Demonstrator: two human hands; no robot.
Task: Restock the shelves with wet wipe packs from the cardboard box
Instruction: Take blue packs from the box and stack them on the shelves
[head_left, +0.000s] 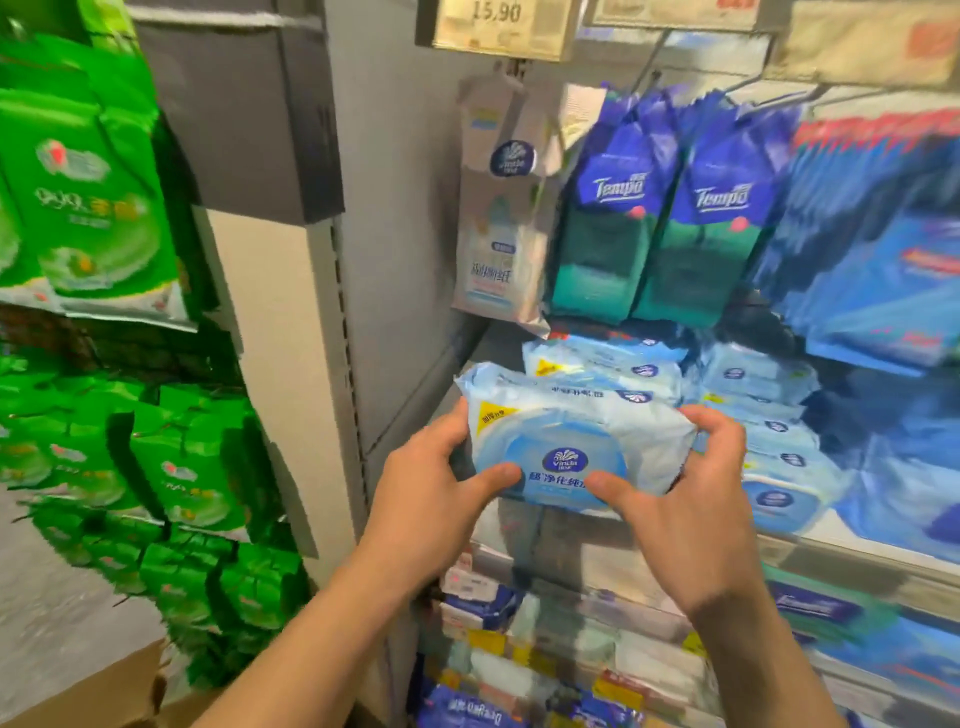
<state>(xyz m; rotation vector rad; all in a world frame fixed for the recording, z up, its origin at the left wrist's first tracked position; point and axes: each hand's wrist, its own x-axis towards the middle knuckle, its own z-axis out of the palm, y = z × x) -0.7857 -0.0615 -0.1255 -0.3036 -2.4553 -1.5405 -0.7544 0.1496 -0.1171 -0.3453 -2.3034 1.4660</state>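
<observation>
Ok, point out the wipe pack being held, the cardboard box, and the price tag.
wipe pack (563, 457): head view, blue lid.
cardboard box (111, 691): head view, top flap.
price tag (496, 23): head view, printed face.

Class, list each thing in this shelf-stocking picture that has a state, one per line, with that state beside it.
Held wet wipe pack: gripped at both ends, lid facing up, at the shelf front.
Left hand: fingers curled round the pack's left end.
Right hand: fingers curled round the pack's right end.
Shelved wet wipe packs: stacked flat on the shelf.
Tempo packs: hanging from hooks.
Cardboard box: only a corner shows.
</observation>
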